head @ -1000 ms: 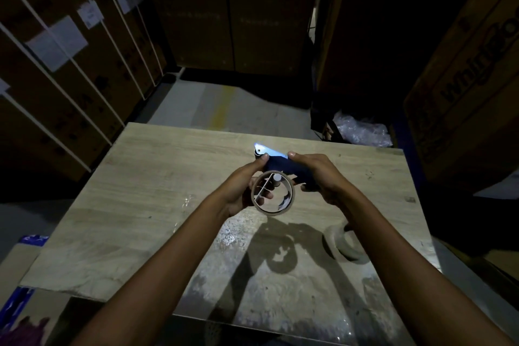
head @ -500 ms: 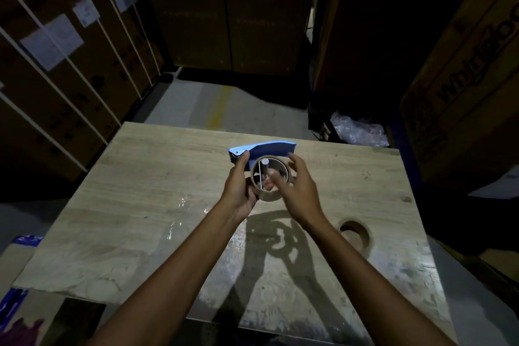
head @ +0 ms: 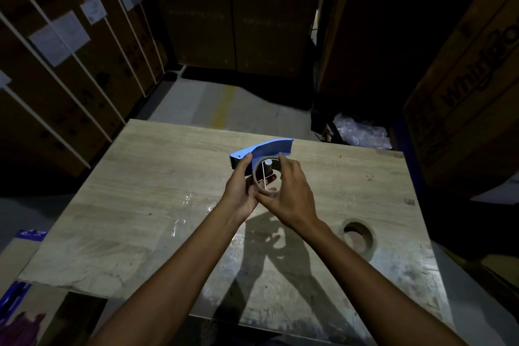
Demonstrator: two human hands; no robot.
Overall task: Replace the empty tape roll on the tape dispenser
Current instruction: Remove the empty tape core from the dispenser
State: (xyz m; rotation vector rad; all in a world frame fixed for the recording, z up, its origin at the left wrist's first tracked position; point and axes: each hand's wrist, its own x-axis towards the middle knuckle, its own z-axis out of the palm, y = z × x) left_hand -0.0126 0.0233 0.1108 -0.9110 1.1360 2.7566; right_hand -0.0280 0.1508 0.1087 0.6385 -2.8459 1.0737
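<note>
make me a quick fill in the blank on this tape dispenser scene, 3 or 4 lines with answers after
1. The tape dispenser held over the table is ____ in colour.
2. The left hand and right hand both grip the dispenser and the ____ core on it.
3. A second tape roll lies on the table to the person's ____.

Answers: blue; empty; right

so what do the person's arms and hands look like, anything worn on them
Both forearms are bare up to the frame edge: no sleeves show. The left hand and right hand carry no gloves, and no watch, ring or bracelet is visible in the dim light.
</note>
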